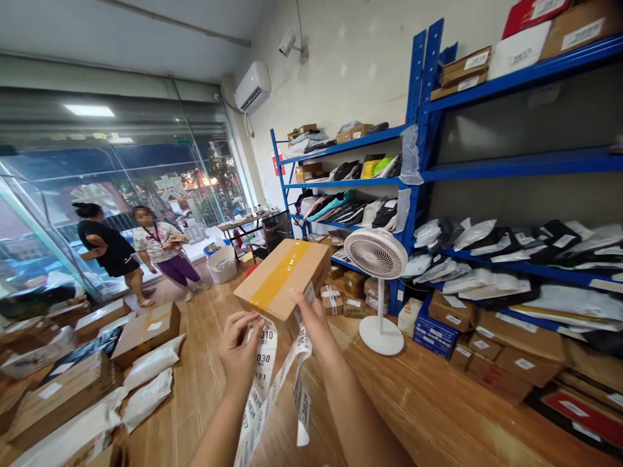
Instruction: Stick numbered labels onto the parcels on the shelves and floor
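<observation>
At the frame's centre, the right hand (311, 311) grips a taped cardboard box (285, 277) held aloft while the left hand (239, 347) pinches a numbered label strip (272, 383), seemingly mid-labelling; a sticker must next be peeled and pressed flat.

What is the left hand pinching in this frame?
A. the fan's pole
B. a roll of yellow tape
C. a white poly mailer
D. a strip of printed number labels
D: the left hand pinches the strip of printed number labels hanging below the cardboard box.
</observation>
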The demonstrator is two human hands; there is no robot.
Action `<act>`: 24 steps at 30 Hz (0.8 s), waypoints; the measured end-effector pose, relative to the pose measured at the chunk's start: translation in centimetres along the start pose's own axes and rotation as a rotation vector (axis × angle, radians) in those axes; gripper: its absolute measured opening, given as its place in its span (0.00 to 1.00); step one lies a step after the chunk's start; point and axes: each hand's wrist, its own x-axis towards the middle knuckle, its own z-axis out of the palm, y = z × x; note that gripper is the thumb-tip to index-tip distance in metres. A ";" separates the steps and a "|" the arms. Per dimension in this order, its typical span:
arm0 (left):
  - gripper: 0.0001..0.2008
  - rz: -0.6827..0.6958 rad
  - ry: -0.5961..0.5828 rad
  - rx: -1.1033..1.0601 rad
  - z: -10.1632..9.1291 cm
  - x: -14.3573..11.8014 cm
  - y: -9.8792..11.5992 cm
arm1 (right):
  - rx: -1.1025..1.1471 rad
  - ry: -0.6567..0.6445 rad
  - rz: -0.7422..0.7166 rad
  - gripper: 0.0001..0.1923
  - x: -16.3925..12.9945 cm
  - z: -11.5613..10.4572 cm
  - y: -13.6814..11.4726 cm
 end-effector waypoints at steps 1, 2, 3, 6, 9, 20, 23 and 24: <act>0.09 0.023 -0.026 0.026 -0.1 0.2 0.4 | 0.064 -0.018 0.058 0.24 0.2 -0.1 0.0; 0.10 0.029 -0.046 0.051 -0.1 0.4 0.8 | 0.105 -0.027 0.119 0.23 0.3 -0.2 0.0; 0.11 0.038 -0.062 0.073 -0.2 0.4 1.1 | 0.141 -0.033 0.182 0.23 0.3 -0.3 0.0; 0.14 0.136 -0.097 0.113 -0.2 0.4 1.5 | 0.281 -0.064 0.333 0.23 0.2 -0.3 -0.1; 0.18 0.233 -0.103 0.120 -0.3 0.4 1.6 | 0.363 -0.095 0.420 0.22 0.1 -0.4 -0.1; 0.13 0.244 -0.212 0.152 -0.3 1.2 2.3 | 0.305 -0.038 0.403 0.17 0.6 -1.7 1.7; 0.12 0.199 -0.257 0.143 -0.1 1.1 2.0 | 0.221 -0.061 0.410 0.23 0.5 -1.8 1.6; 0.12 0.185 -0.266 0.143 -0.1 1.1 2.0 | 0.189 -0.072 0.405 0.25 0.5 -1.8 1.6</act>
